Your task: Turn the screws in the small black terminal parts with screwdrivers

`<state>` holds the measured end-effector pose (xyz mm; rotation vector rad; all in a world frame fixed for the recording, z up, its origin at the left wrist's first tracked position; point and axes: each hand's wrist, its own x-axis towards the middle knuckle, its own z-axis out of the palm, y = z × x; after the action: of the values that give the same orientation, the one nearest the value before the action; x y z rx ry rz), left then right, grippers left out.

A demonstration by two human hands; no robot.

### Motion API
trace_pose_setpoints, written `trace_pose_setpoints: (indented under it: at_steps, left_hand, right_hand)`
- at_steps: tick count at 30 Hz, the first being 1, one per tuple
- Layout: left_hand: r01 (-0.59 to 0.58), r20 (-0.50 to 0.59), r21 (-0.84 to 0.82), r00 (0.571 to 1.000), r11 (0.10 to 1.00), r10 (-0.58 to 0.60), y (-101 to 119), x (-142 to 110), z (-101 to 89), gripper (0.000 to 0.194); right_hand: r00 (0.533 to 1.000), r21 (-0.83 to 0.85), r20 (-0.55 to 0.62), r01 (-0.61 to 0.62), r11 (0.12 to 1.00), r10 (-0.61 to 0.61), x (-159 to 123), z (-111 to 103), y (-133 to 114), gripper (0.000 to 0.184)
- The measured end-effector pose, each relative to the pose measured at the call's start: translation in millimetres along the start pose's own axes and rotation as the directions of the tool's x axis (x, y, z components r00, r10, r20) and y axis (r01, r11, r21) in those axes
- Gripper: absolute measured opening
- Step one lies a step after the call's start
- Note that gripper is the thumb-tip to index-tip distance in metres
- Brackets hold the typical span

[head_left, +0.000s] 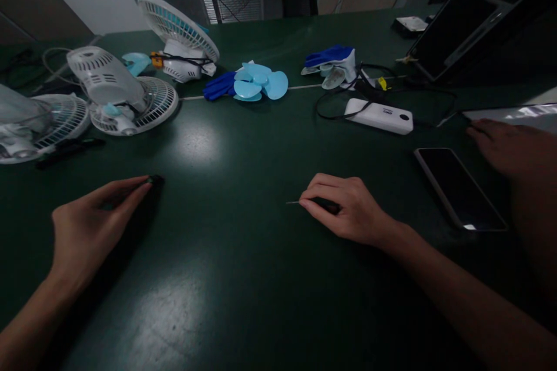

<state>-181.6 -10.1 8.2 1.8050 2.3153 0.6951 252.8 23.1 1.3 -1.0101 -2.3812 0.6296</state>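
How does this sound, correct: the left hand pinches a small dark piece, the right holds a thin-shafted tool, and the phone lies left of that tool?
Not quite: the head view shows the phone right of the thin-shafted tool. The left hand does pinch a small dark piece, and the right hand holds the tool.

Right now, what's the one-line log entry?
left hand: pinching small dark object; right hand: holding thin-tipped tool; phone: flat, screen dark; blue fan blade: beyond both hands

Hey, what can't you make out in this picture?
All in the head view:
Small dark piece in the left hand: too small and dark.
Thin-tipped tool: handle partly hidden by the right hand.
Leftmost fan: cut off by the left edge.
White device: lettering too small.
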Motion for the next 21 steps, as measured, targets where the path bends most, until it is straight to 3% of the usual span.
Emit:
trace_pose_setpoints:
  at_steps: [4, 9, 17, 21]
  left_hand:
    - [0.080, -0.011, -0.042, 0.997, 0.996, -0.080, -1.9, -0.1, 0.6, 0.048]
    - [0.051, -0.041, -0.020, 0.998, 0.999, -0.052, -0.6, -1.9, 2.0, 0.053]
    - [0.189, 0.073, -0.038, 0.980, 0.981, -0.186, 1.6, 6.4, -3.1, 0.053]
    - [0.185, 0.091, -0.060, 0.980, 0.981, -0.179, 0.7, 6.0, -2.4, 0.050]
  right_hand:
    - [1.000, 0.006, 0.001, 0.002, 1.000, -0.002, -0.7, 0.3, 0.4, 0.019]
    - [1.000, 0.008, 0.013, -0.004, 1.000, 0.004, -0.5, -0.8, -0.5, 0.020]
    - [1.000, -0.008, 0.018, -0.007, 1.000, 0.008, -0.1, -1.3, -1.6, 0.020]
    - [1.000, -0.016, 0.014, -0.001, 1.000, 0.001, -0.7, 0.3, 0.5, 0.019]
